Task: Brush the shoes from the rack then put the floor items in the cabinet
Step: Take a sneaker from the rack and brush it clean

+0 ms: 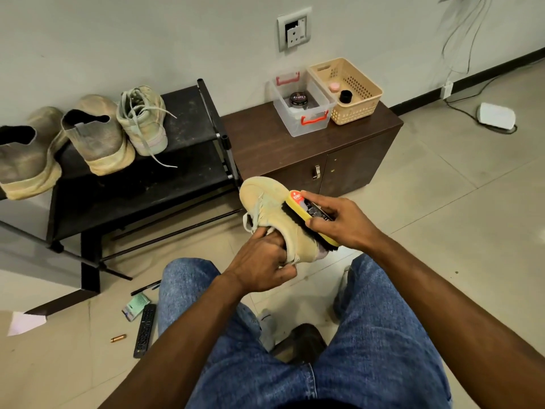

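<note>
Left hand (263, 265): closed around the heel opening of a tan shoe (267, 208), held above the knees.
Right hand (339, 221): clamped on a yellow brush (306, 221), bristles against the shoe's side.
Rack (182, 119): three shoes on top.
Floor (442, 202): remote (144, 330), pen (146, 287), packet (136, 306) left of the leg.
Cabinet (339, 160): doors closed.

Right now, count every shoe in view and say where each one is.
4. Three sit on the rack's top shelf: the left slip-on, the middle slip-on and the laced sneaker. The fourth shoe is in the left hand, under the brush. Others may be hidden.
</note>
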